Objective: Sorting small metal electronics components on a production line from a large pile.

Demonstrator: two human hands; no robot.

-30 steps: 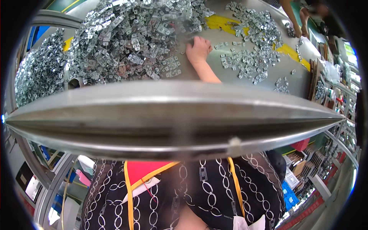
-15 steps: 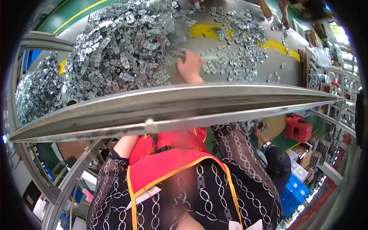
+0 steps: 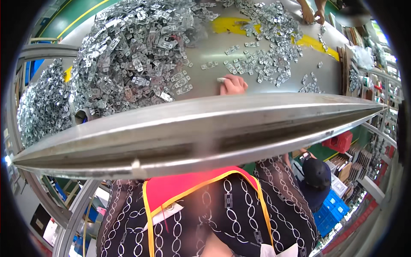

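Observation:
My right hand [image 3: 233,85] is just beyond the far edge of a long metal beam [image 3: 205,124], over the grey table [image 3: 201,81]. Its fingers are curled closed, and a small pale tip shows at its left side; what they hold, if anything, I cannot make out. Small stamped metal pieces [image 3: 209,65] lie loose beyond it. To its left rises a large heap of the same silvery pieces [image 3: 137,55]; a flatter scatter of pieces [image 3: 274,60] spreads to its right. My left hand is out of sight, with the beam across the area in front of me.
Another heap of metal pieces [image 3: 43,103] stands at the far left. At the top right, a co-worker's hands [image 3: 312,15] are over the table near some pieces. Below the beam on the right are another person in a dark cap [image 3: 317,172], blue crates [image 3: 329,210] and a red plastic stool [image 3: 338,142].
My right hand has drawn back toward the beam and slightly right, its fingers now curled. The view has shifted, so the beam hides more of my lap. My left forearm no longer shows.

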